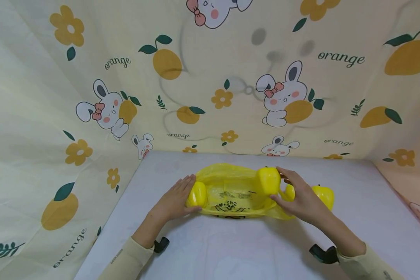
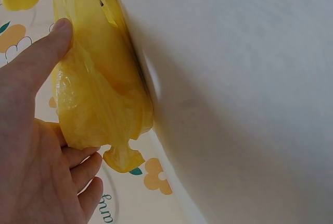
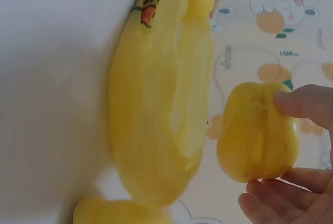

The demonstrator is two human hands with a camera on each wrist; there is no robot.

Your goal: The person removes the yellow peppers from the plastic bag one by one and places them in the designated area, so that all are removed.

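A yellow plastic bag lies on its side with its mouth held wide and dark print showing. My left hand grips its left end, thumb on one side and fingers on the other; in the left wrist view the bag shows a knotted-looking tip by the fingers. A yellow bell pepper sits inside, next to that hand. My right hand pinches another yellow bell pepper between thumb and fingers, at the bag's right end. The right wrist view shows this pepper raised beside the bag.
More yellow pepper shows behind my right hand on the white table; whether it is one or two, I cannot tell. A patterned cloth with rabbits and oranges hangs behind and along both sides.
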